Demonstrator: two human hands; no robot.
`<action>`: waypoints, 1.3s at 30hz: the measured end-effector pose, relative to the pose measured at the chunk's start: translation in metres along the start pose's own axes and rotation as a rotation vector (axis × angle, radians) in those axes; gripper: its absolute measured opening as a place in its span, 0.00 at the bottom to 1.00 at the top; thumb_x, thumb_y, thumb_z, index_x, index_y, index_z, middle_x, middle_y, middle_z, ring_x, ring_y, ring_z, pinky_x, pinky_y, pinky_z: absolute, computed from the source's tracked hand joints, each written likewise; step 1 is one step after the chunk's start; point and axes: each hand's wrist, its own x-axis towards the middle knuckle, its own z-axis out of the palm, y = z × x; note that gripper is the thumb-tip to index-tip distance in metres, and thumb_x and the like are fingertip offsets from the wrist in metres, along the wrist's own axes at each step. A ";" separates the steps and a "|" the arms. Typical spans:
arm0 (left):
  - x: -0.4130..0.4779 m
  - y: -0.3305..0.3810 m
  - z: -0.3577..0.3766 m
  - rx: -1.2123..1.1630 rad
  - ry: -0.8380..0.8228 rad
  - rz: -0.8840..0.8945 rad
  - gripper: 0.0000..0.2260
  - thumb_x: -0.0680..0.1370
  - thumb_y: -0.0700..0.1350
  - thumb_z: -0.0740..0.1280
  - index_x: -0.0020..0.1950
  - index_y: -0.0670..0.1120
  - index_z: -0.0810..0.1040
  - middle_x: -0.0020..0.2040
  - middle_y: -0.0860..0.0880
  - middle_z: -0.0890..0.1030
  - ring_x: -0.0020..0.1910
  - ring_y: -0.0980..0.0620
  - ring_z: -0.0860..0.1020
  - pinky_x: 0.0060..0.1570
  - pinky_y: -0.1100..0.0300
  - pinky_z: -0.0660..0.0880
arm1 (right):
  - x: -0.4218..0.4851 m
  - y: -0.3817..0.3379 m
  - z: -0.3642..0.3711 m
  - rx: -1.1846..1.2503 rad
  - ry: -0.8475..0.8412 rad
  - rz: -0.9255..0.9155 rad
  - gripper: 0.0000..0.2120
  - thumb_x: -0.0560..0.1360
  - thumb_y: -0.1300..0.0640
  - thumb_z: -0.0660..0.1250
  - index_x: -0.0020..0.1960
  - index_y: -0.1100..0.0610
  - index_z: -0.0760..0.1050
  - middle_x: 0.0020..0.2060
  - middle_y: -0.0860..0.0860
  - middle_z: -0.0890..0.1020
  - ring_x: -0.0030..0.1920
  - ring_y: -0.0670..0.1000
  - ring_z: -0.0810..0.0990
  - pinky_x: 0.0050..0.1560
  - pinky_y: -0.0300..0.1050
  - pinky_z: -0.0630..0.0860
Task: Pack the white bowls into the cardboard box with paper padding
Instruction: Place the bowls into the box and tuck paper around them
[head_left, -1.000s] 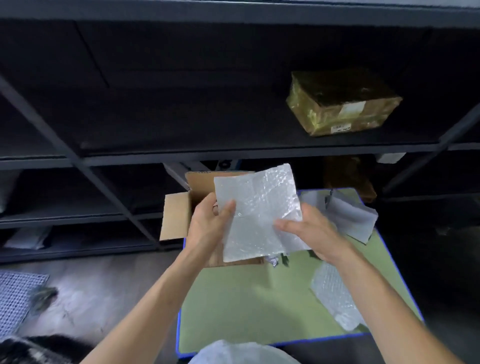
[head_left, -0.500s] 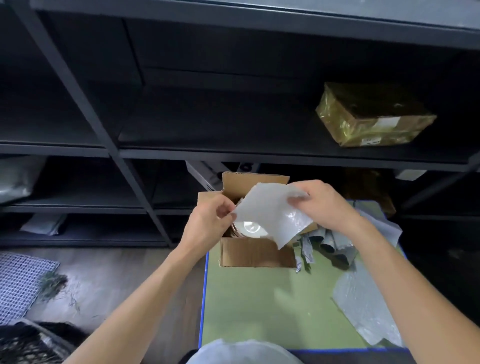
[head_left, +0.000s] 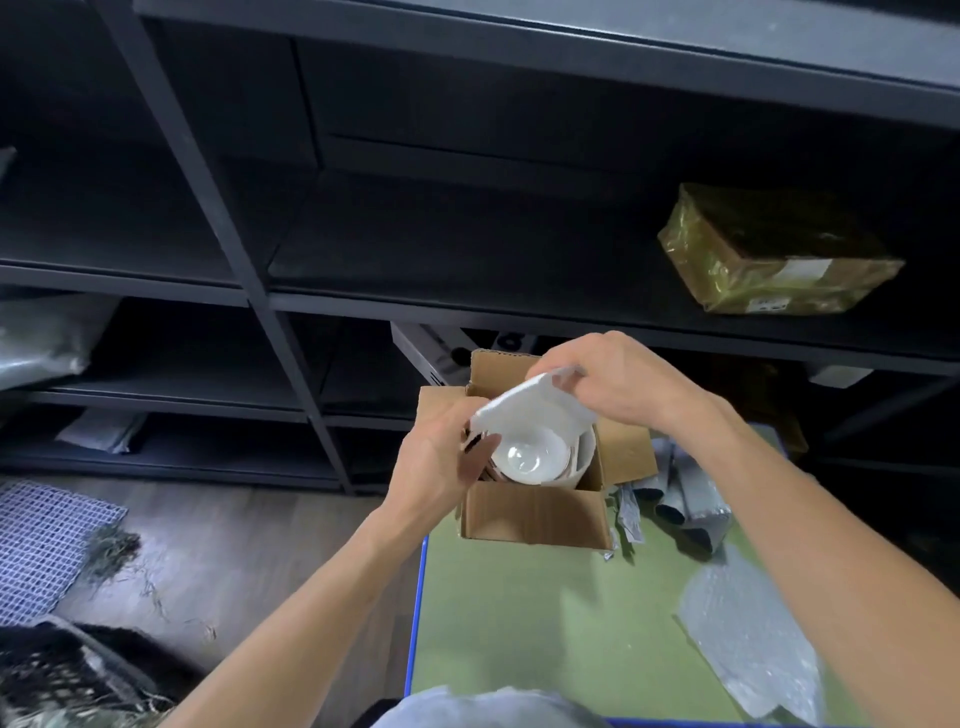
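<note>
One bowl in the box at the table's far-left corner — padding sheet not tucked yet. The right hand pinches it; left hand grip unclear.

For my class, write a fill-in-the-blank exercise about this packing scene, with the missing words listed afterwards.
1. The right hand holds the padding sheet over a white ____ in the cardboard box.
2. The box stands on a ____ table top.
3. The gold-wrapped parcel sits on a dark ____.

Missing words: bowl; green; shelf.
</note>
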 end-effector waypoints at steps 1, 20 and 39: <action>0.001 0.001 0.002 -0.029 0.023 -0.057 0.08 0.78 0.51 0.69 0.56 0.60 0.75 0.40 0.64 0.77 0.40 0.64 0.74 0.34 0.71 0.65 | 0.004 -0.003 0.000 -0.048 0.001 -0.009 0.27 0.72 0.67 0.60 0.56 0.39 0.81 0.50 0.42 0.84 0.54 0.49 0.80 0.52 0.53 0.79; -0.008 0.009 0.020 0.076 0.104 -0.172 0.08 0.78 0.46 0.59 0.53 0.60 0.68 0.41 0.55 0.74 0.35 0.53 0.74 0.28 0.64 0.63 | 0.065 -0.005 0.033 -0.168 -0.069 -0.249 0.14 0.76 0.57 0.67 0.56 0.41 0.83 0.52 0.45 0.85 0.55 0.51 0.81 0.54 0.54 0.78; -0.001 0.000 0.032 0.177 0.007 -0.281 0.08 0.76 0.47 0.57 0.55 0.53 0.70 0.46 0.53 0.69 0.36 0.54 0.69 0.28 0.64 0.60 | 0.093 0.024 0.057 -0.536 -0.011 -0.358 0.12 0.77 0.60 0.63 0.55 0.46 0.79 0.45 0.46 0.78 0.50 0.50 0.75 0.37 0.47 0.70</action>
